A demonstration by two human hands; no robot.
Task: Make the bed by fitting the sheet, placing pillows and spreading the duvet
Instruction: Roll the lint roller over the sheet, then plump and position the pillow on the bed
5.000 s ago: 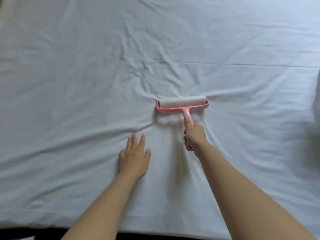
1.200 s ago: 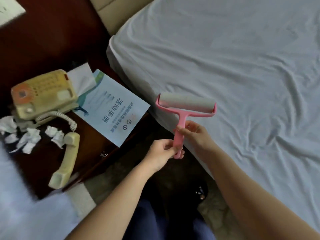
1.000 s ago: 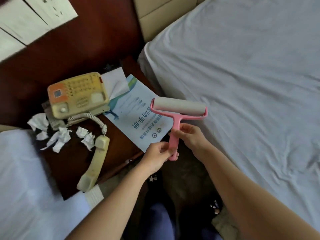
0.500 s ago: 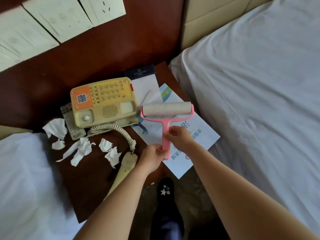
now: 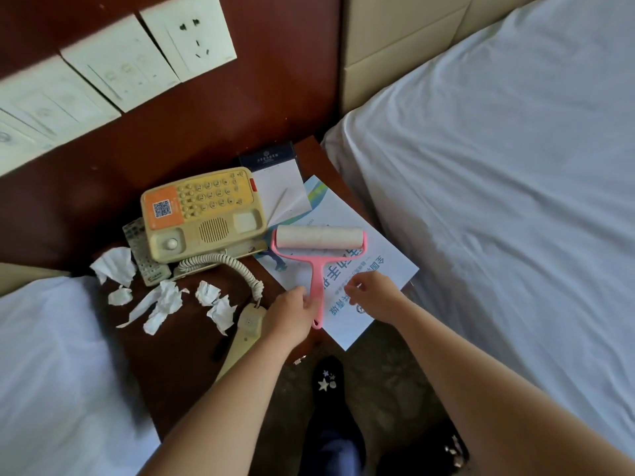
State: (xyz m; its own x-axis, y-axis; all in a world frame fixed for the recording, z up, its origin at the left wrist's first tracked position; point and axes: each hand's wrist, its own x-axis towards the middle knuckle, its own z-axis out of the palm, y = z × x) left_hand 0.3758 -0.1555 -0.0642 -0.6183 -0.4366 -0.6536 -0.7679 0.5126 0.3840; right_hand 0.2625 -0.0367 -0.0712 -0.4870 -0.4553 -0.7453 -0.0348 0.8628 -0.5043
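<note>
A pink lint roller (image 5: 319, 237) with a used white roll lies on a printed leaflet (image 5: 378, 269) on the dark wooden nightstand (image 5: 178, 355). My left hand (image 5: 290, 316) pinches the lower end of its pink handle. My right hand (image 5: 372, 297) hovers just right of the handle, apart from it, with its fingers loosely curled and holding nothing. The bed with its fitted white sheet (image 5: 498, 201) fills the right side; the sheet is lightly wrinkled. No pillows or duvet are in view.
On the nightstand sit a yellow telephone (image 5: 202, 214) with its handset (image 5: 247, 328) off the cradle, a remote (image 5: 141, 249), a notepad (image 5: 281, 187) and several crumpled paper scraps (image 5: 161, 304). A second white bed (image 5: 51, 372) lies left. My dark shoe (image 5: 326, 379) stands between the beds.
I turned from the bed to the nightstand and lowered the lint roller onto the leaflet. My right hand has let go of the handle; my left hand still holds it.
</note>
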